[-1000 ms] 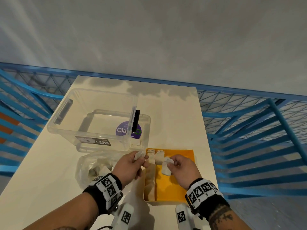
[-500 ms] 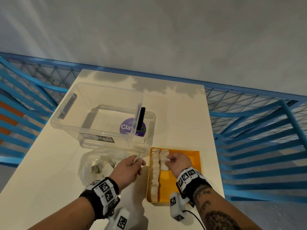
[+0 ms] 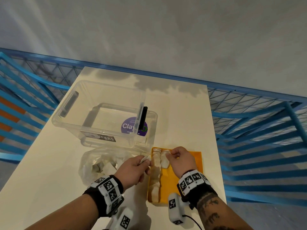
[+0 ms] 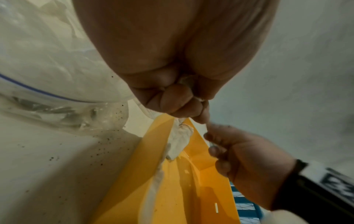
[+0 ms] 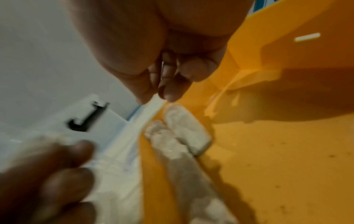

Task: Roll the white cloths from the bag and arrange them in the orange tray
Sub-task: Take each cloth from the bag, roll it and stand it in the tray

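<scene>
The orange tray (image 3: 186,171) lies at the table's near right, with a row of rolled white cloths (image 3: 155,175) along its left wall. One more rolled cloth (image 3: 164,161) lies beside the row's far end, also seen in the right wrist view (image 5: 186,130). My right hand (image 3: 178,157) hovers just over that roll's far end, fingers curled, thumb against forefinger; a small gap shows below the tips. My left hand (image 3: 134,168) hangs left of the tray and grips a crumpled white cloth (image 3: 144,159). The clear bag (image 3: 98,165) with more cloths lies left of it.
A clear plastic box (image 3: 103,117) with a purple label stands behind the bag and tray. The cream table (image 3: 186,122) has bare room at the far right and near left. Blue metal railings (image 3: 259,130) surround the table.
My right hand carried the rolled cloth from mid-tray to the far end beside the row and let it go there. The left hand kept its cloth and barely moved.
</scene>
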